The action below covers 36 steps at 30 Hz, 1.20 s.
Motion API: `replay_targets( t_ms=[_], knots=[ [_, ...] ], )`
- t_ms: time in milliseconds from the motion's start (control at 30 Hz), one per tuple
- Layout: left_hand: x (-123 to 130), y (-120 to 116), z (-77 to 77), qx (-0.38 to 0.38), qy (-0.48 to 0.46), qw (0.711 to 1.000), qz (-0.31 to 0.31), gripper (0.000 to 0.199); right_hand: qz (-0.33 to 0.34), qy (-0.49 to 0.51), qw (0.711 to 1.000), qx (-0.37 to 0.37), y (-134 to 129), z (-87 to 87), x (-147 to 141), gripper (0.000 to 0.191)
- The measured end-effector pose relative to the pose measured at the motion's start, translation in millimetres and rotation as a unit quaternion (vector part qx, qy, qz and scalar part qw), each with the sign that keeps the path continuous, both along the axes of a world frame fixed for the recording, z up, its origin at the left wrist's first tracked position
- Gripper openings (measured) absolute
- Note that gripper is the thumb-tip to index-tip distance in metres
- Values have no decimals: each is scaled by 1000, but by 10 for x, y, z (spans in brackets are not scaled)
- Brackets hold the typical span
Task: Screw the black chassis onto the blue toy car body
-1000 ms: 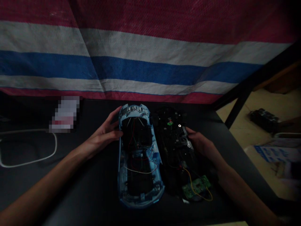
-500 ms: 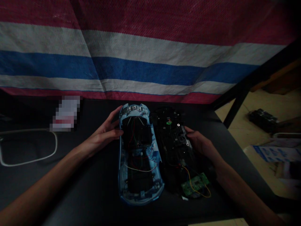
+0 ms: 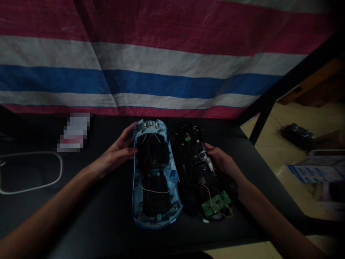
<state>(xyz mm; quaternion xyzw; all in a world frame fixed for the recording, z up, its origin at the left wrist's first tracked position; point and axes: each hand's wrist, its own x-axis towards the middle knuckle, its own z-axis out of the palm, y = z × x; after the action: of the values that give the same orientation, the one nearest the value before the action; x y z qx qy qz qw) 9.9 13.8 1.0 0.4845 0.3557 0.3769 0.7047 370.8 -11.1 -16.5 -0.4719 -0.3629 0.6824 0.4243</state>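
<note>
A blue toy car body shell (image 3: 155,171) lies upside down on the black table, its dark inner side and thin wires facing up. My left hand (image 3: 117,154) grips its left edge near the far end, the thumb on the side and some fingers hidden behind it. Close beside the shell, to the right, is the black toy car chassis (image 3: 194,165), with its mechanism exposed. My right hand (image 3: 226,163) holds the chassis by its right side; part of those fingers is hidden. At the chassis's near end sits a green circuit board (image 3: 215,205), with a yellow wire looping over it.
A white cable (image 3: 61,169) curves across the table (image 3: 88,216) at the left, below a blurred-out item (image 3: 75,131). Behind hangs a striped red, white and blue sheet (image 3: 167,84). Past the right table edge, a dark object (image 3: 296,136) and papers lie on the floor.
The view has shifted slightly, so the shell, chassis and both hands appear a little further left. Both hands keep their hold, with no clear movement of the parts on the table.
</note>
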Motion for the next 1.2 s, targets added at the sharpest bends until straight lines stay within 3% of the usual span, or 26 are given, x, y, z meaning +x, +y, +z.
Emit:
replay_targets(
  t_ms=[367, 633, 833, 1033, 1200],
  knots=[
    [37, 5, 15, 8, -1, 1000, 9, 83, -44, 53, 997, -42, -37, 78, -53, 33],
    [31, 56, -1, 3, 36, 999, 34, 82, -54, 43, 997, -26, -65, 84, -82, 29],
    [18, 44, -1, -4, 44, 999, 18, 85, -40, 69, 996, -26, -81, 69, -89, 32],
    [20, 36, 34, -15, 45, 999, 28, 87, -65, 70, 994, -53, -69, 42, -110, 34],
    [0, 24, 75, -10, 33, 999, 1, 82, -81, 64, 991, -84, -70, 91, -129, 38]
  ],
)
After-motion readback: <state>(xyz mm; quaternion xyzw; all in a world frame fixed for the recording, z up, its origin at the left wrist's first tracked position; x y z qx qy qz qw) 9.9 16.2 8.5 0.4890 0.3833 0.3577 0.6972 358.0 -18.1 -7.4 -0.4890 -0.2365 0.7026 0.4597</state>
